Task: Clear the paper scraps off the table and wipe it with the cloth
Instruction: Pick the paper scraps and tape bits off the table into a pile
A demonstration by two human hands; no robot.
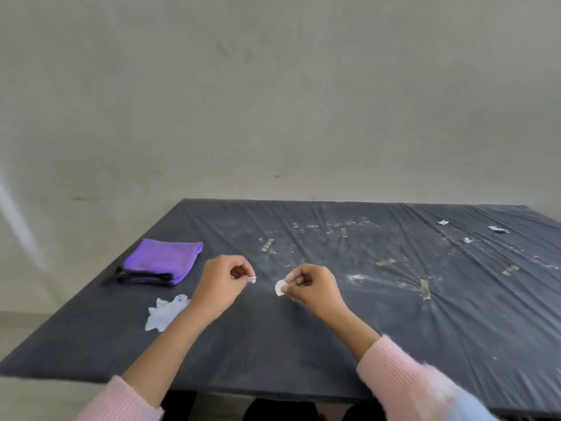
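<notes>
My left hand [223, 285] pinches a tiny white paper scrap [253, 279] at its fingertips, just above the dark table [273, 344]. A slightly larger white scrap [279, 287] is pinched in my right hand [312, 288], a short gap to the right. A folded purple cloth [162, 261] lies at the table's left, beyond my left hand. Crumpled white paper [165, 312] sits on the table beside my left wrist. Three small white scraps [498, 229] lie at the far right.
Several strips of old tape [425, 288] and white dusty smears mark the table's middle and right. A plain wall stands behind the table. The table's front edge runs close to my pink sleeves.
</notes>
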